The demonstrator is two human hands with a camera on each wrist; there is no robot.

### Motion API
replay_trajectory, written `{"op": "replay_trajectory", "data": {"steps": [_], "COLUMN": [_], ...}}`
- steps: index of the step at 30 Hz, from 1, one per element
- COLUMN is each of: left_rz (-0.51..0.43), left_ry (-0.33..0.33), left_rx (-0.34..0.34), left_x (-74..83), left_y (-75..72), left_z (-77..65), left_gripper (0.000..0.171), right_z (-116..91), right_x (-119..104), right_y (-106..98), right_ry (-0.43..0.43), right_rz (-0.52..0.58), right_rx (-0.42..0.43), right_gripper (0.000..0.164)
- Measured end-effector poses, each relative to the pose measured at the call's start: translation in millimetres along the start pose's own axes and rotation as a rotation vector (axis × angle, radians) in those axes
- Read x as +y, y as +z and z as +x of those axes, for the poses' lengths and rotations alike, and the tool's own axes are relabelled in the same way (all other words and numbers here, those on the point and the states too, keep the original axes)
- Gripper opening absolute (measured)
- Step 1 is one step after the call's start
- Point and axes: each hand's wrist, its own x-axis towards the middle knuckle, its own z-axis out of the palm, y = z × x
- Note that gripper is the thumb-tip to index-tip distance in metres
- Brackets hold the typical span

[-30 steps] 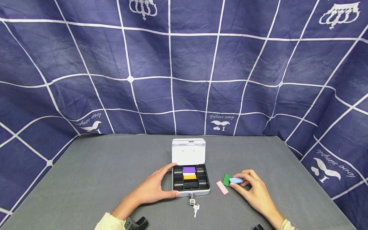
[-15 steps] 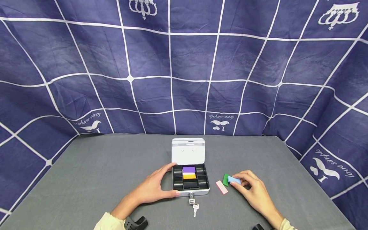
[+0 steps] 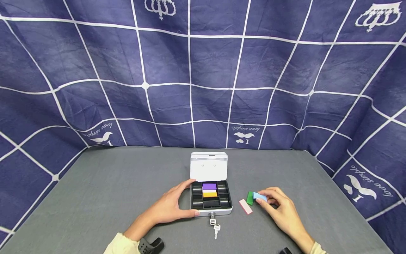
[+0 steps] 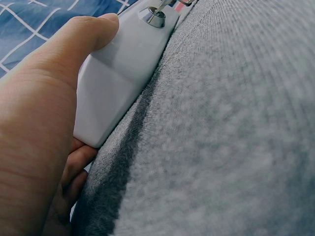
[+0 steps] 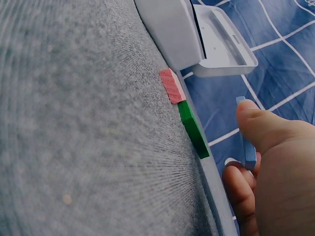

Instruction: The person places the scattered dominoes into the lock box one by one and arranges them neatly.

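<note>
A small white cash box (image 3: 222,212) stands on the grey table with its lid (image 3: 208,171) raised. My left hand (image 3: 168,207) grips its left side, thumb at the front wall and fingers at the back corner. In the black tray's middle column lie a purple block (image 3: 209,186), a white one mostly hidden, and an orange block (image 3: 209,194). To the right of the box, my right hand (image 3: 281,211) pinches a light blue block (image 3: 260,196) between thumb and fingers. In the right wrist view this blue block (image 5: 249,155) is raised off the table, beside the green block (image 5: 194,129).
A pink block (image 3: 245,206) lies on the table between the box and the green block. Keys (image 3: 217,229) hang from the lock at the box's front. A blue curtain (image 3: 206,70) with white lines rises behind the table.
The light blue block has tilted slightly in my right fingers, close to the green block. My left hand and the box have kept their places; the head view has shifted a little.
</note>
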Motion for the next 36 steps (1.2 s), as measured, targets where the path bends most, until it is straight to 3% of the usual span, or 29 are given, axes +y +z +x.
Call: {"op": "replay_trajectory", "data": {"steps": [36], "left_rz": [0.001], "left_ry": [0.009], "left_rx": [-0.001], "left_x": [0.6], "left_y": [-0.7], "left_z": [-0.2], "left_gripper": [0.097], "right_z": [3.2], "right_x": [-8.1], "right_y": [3.6], "right_ry": [-0.046], "right_rz": [0.033], "right_rx": [-0.001], "right_gripper": [0.033]}}
